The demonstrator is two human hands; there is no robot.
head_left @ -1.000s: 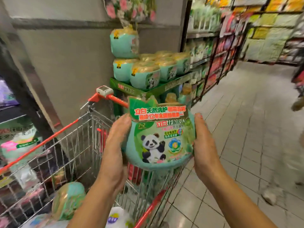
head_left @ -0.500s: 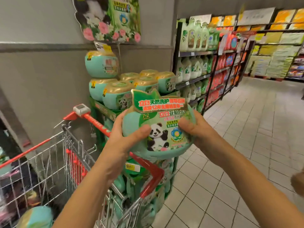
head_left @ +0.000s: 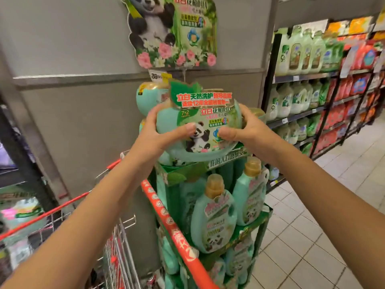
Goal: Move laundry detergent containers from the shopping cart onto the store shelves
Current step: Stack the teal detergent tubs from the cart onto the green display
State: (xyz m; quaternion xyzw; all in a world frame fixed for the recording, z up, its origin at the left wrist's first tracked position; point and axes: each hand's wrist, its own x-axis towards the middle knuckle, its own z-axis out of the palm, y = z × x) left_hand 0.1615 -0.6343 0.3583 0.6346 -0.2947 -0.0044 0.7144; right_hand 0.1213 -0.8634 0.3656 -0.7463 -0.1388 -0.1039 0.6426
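"立白", "7+2" on detergent container [head_left: 205, 122]

A green cardboard display stand [head_left: 181, 174] is set on the tiled floor [head_left: 308, 247], against the grey wall. Its top tier [head_left: 227, 161] is loaded with round teal tubs [head_left: 149, 98] with gold lids, one stacked above the rest. On the middle tier [head_left: 258, 223], teal bottles [head_left: 214, 217] with gold caps are stood upright side by side; more bottles of the kind [head_left: 237, 265] are seen on the tier below. To the right, the metal store shelves [head_left: 304, 77] are filled with pale green jugs [head_left: 298, 53] and, further along, red pouches [head_left: 359, 84].
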